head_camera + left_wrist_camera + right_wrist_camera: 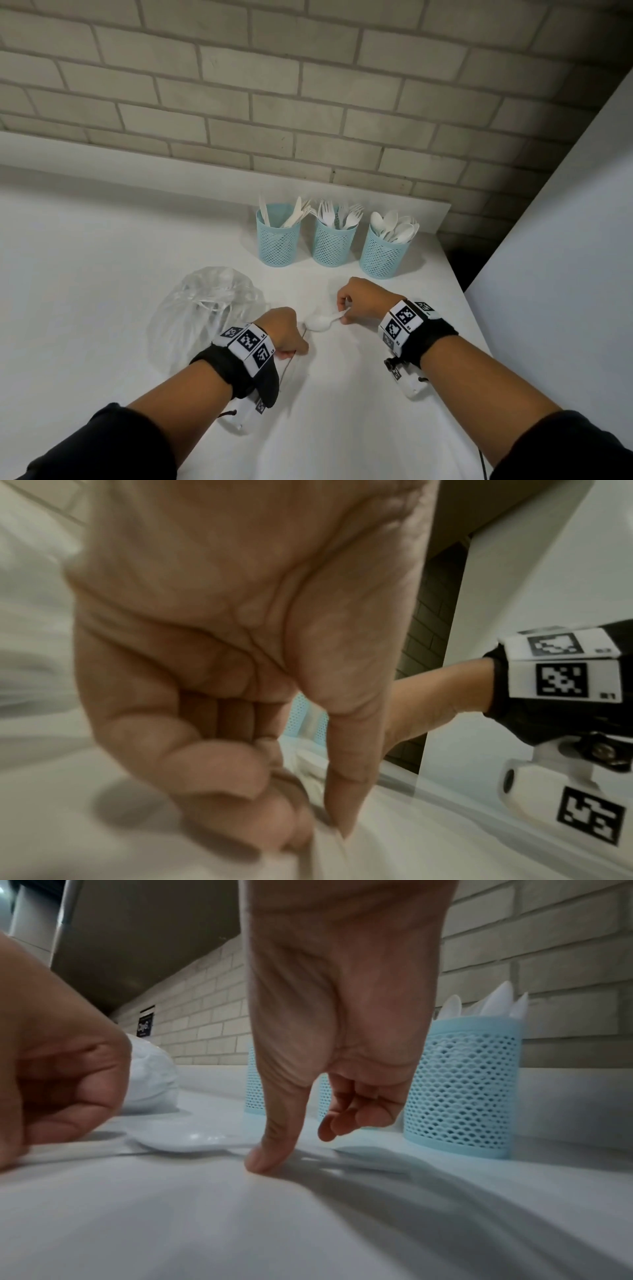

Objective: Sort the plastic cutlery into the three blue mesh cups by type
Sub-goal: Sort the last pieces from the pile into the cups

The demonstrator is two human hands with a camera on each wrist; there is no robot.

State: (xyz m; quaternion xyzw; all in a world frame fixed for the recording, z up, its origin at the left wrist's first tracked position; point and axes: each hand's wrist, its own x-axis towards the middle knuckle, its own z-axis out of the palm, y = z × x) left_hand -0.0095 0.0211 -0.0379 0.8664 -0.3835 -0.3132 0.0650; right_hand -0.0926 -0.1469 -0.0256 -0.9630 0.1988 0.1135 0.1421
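- The plastic bag, clear and crumpled, lies on the white bench well to the left of the spoon, with some white cutlery showing faintly through it.
- The left hand rests on the bench just left of the spoon's bowl. In the left wrist view its fingers are curled in toward the palm and the thumb points down at the bench. Something thin and white shows at the fingertips, but whether the grip holds it cannot be told.
- The spoon lies on the bench between the two hands, bowl toward the left hand and handle toward the right.
- The right hand is at the handle end of the spoon, with its grip pinched on the handle between thumb and fingers in the head view. The right wrist view shows the thumb tip down on the bench and the other fingers curled.
- Behind the spoon, three blue mesh cups stand in a row near the brick wall.
- The knife cup is behind and left of the spoon and holds white knives.
- The fork cup is straight behind the spoon and holds white forks.
- The spoon cup is behind and right of the spoon and holds white spoons.
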